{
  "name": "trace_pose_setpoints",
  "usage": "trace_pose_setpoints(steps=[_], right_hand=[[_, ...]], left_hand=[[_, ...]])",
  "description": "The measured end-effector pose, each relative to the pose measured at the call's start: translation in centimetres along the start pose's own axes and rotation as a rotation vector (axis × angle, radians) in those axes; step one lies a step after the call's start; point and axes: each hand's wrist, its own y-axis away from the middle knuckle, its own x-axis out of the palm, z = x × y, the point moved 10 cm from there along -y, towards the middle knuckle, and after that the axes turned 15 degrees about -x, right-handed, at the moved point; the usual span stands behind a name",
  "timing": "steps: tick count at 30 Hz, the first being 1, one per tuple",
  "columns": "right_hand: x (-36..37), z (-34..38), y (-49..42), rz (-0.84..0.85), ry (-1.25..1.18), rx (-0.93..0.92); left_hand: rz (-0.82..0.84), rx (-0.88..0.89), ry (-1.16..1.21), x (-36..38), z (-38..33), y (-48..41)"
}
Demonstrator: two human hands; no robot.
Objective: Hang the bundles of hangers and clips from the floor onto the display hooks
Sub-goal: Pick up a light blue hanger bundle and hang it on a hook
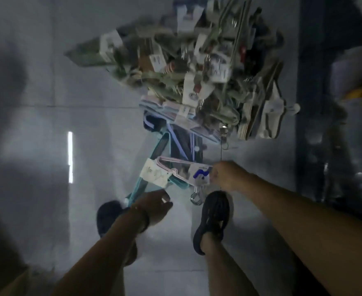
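Nearest the lens were the person's two bare forearms, reaching down toward the floor (47,124). The left hand (154,205) hung low with its fingers loosely bent. Motion blur hid whether it gripped anything or only hovered. Just beyond its fingertips, and running up and away from it, lay a teal hanger bundle (162,144). Under its wrist stood the left shoe (109,214).

Between the two hands stretched the pink hanger bundle (188,170), with a white label at the end nearer the left hand. The right hand (227,177) had its fingers curled round the other end and pinched it there. The bundle's metal hooks (196,198) hung below that hand, just above the right shoe (214,212).

Well beyond both hands, a large pile of bundles (197,71) lay heaped on the floor: pale hangers, tags and clips, too smeared to count.

No display hooks were in view, so nothing could be confirmed as hung. Judging by the size of the heap, most of the work remained. The step in hand looked like picking up one bundle, which would then have to be carried to a hook. The teal bundle and the whole pile were yet to be lifted.
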Motion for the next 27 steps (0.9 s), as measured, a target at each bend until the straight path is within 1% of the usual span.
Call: trace_pose_setpoints(steps=[2,4,6,9,12,14,16,18,20,22,25,27], right_hand=[[1.9,-3.7,-5.3,-0.014,0.036,0.035],[3.8,-6.4,-9.9,-0.016,0.096,0.032],[5.3,-7.3,-12.8,-0.021,0.098,0.014],[7.3,-7.6,-15.4,-0.085,0.064,-0.028],[7.9,-7.2,-15.6,-0.11,0.096,-0.119],[7.6,-6.3,-14.4,-0.135,0.042,-0.185],[6.9,-5.3,-12.6,-0.194,0.001,-0.197],[6.1,-4.0,-10.5,-0.255,-0.021,-0.193],[6.0,-3.5,-8.6,-0.274,-0.198,-0.149],[5.9,-3.4,-6.8,-0.311,-0.36,-0.075],[4.6,-2.5,-4.5,-0.424,-0.46,-0.005],[4.4,-1.7,-3.5,-0.483,-0.54,0.042]], left_hand=[[0.088,-0.015,0.027,2.4,-0.5,-6.5],[0.123,-0.03,0.103,4.6,-1.2,-11.8],[0.131,-0.026,0.186,6.6,-2.2,-15.8],[0.219,-0.033,0.354,9.6,-3.5,-18.6],[0.307,-0.027,0.527,11.5,-4.4,-18.6],[0.361,-0.057,0.617,12.1,-4.2,-17.7],[0.412,-0.06,0.724,12.0,-4.0,-16.2],[0.417,-0.004,0.744,11.3,-3.6,-14.4],[0.419,0.027,0.731,10.6,-2.3,-12.8],[0.467,0.019,0.852,9.9,-0.5,-11.7],[0.553,0.002,1.01,8.7,1.4,-9.7],[0.556,0.019,1.117,8.0,2.1,-8.7]])
